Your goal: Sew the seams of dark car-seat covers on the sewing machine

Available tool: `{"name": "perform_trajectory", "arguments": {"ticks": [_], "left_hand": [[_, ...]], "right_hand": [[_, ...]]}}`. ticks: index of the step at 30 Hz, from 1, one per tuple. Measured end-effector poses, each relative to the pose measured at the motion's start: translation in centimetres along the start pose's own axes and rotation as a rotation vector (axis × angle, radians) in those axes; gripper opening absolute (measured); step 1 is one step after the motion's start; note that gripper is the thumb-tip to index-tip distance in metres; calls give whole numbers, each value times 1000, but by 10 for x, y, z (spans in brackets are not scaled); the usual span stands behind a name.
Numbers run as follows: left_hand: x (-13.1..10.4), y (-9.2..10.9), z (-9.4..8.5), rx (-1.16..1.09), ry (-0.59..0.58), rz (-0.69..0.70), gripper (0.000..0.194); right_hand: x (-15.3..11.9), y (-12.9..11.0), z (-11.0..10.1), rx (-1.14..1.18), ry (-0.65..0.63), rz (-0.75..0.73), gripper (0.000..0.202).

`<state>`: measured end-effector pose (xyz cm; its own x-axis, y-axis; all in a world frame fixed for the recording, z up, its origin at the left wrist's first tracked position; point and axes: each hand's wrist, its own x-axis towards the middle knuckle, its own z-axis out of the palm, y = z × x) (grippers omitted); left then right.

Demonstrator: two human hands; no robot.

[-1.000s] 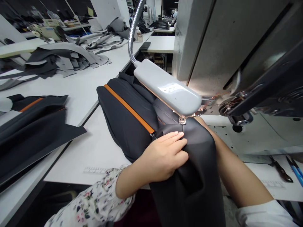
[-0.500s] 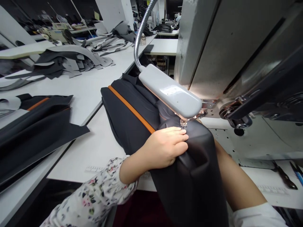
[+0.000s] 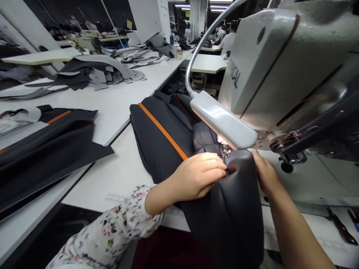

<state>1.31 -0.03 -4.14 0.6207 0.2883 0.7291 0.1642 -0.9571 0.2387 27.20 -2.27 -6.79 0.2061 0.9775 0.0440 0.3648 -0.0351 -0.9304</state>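
Note:
A black leather-like cover (image 3: 165,149) with an orange stripe (image 3: 164,130) lies bunched under the sewing machine (image 3: 252,71). The presser foot (image 3: 225,150) rests on a seam in it. My left hand (image 3: 200,175) is closed on the cover just in front of the foot, fingers curled into a fold. On the cover's right side, my right hand (image 3: 265,172) grips its raised edge; most of those fingers are hidden behind the material. A white lamp head (image 3: 224,119) on a bendy metal neck hangs over the foot and partly blocks the needle area.
Another black piece with an orange stripe (image 3: 61,138) lies on the left table. Grey and black offcuts (image 3: 103,69) are heaped behind it. Dark-handled snips (image 3: 340,226) lie at the lower right. A person (image 3: 227,42) is at the back.
The view has tilted up and shifted left. My right hand has come out from behind the cover to its right edge, and the fold there stands higher. My left hand remains by the foot.

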Motion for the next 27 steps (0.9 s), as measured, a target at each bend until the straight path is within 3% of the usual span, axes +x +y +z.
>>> {"name": "perform_trajectory", "arguments": {"ticks": [2, 3, 5, 9, 13, 15, 17, 19, 22, 25, 27], "left_hand": [[-5, 12, -1, -61, 119, -140, 22], [-8, 18, -1, -108, 130, -210, 24], [-13, 26, 3, -200, 44, -290, 29], [-20, 34, 22, -161, -178, -181, 38], [-21, 34, 56, 77, -297, -92, 37], [-18, 32, 71, 157, -333, -64, 29], [-14, 32, 75, 201, -303, -24, 22], [-12, 34, 60, 188, -187, 34, 31], [-13, 39, 9, 180, 9, 125, 39], [-16, 40, -36, 305, 55, 174, 20], [-15, 35, -44, 339, 50, 233, 11]], "right_hand": [[-34, -19, -11, -61, 59, -137, 47], [-51, -31, -14, -136, 53, -306, 50], [-79, -58, -17, -296, -75, -615, 54], [-94, -88, -19, -701, -265, -1016, 52], [-92, -65, -25, -1000, -295, -1044, 20], [-96, -51, -26, -946, -319, -1016, 24], [-102, -44, -25, -786, -360, -1009, 28], [-105, -44, -25, -592, -411, -1001, 27], [-100, -43, -30, -343, -532, -959, 35], [-85, -38, -38, -349, -540, -941, 54], [-72, -36, -40, -449, -492, -959, 59]]}}
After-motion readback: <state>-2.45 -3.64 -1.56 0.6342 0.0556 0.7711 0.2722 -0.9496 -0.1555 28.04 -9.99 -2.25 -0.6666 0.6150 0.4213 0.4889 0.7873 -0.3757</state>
